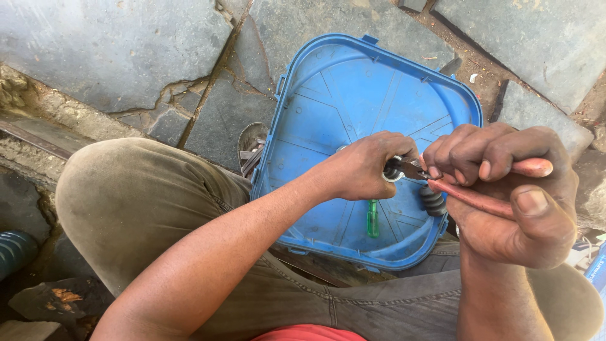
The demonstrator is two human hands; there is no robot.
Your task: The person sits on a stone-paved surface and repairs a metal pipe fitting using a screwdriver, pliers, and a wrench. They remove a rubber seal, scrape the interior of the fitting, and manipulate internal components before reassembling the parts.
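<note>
My left hand (366, 165) is closed around a small dark part with a white ring (393, 172), held over a blue plastic lid (353, 82). My right hand (505, 189) grips red-handled pliers (486, 199), whose jaws meet the small part between both hands. On the lid lie a green-handled screwdriver (373, 219) and a black ribbed rubber piece (433, 202), just below my hands.
The blue lid rests upside down on cracked grey stone slabs (126, 50). My knee in olive trousers (139, 202) sits left of it, with a sandal (251, 148) by the lid's edge. A dark ribbed hose (14, 249) lies at far left.
</note>
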